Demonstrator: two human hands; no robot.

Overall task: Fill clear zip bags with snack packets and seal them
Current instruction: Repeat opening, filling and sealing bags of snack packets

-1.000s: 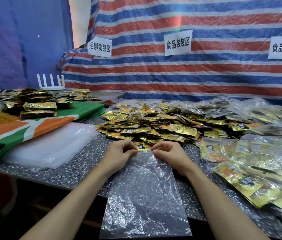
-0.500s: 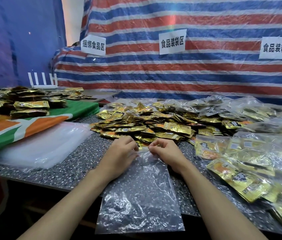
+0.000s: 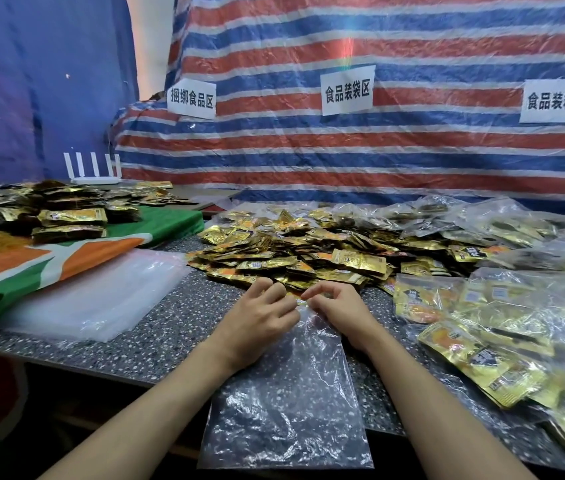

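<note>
Over last second both hands crept forward. Left hand and right hand pinched mouth of empty clear zip bag, prying it apart beside snack packet pile. Bag tail overhung bench near edge. Filling not begun.

empty clear zip bag flat, gold snack pkts heaped, prob. unsealed

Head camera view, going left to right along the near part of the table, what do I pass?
Orange, white and green cloth → stack of empty clear bags → left hand → right hand, both pinching the mouth of the clear zip bag → filled bags of gold packets.
</note>
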